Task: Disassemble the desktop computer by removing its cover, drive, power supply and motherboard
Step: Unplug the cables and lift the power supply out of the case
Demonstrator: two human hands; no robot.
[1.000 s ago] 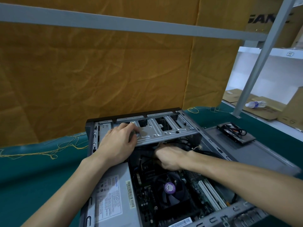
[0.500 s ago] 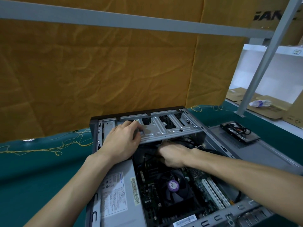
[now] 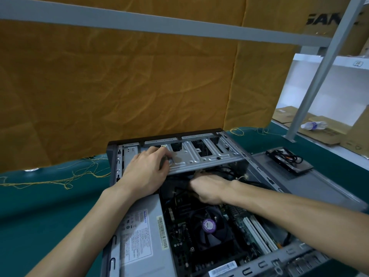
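Your left hand (image 3: 144,172) lies with relaxed fingers on the stiff grey metal drive cage (image 3: 199,158) at the far end of the open case, while your right hand (image 3: 207,188) curls around soft black cables (image 3: 225,172) under it, so pull at the plugs, I think.

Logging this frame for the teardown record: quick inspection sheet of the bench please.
Surface: green mat, loose yellow threads along its back edge.
Job's things: computer case on its side, cover off; power supply and motherboard with fan inside; removed drive lying on the cover panel.
Clutter: plastic bottle and cardboard on the shelf at right.
Grippers: left hand rests on the drive cage; right hand curled among black cables; exact grasp hidden.
Cables: black bundle under the cage.
Surroundings: yellow-brown cloth backdrop, grey metal frame.
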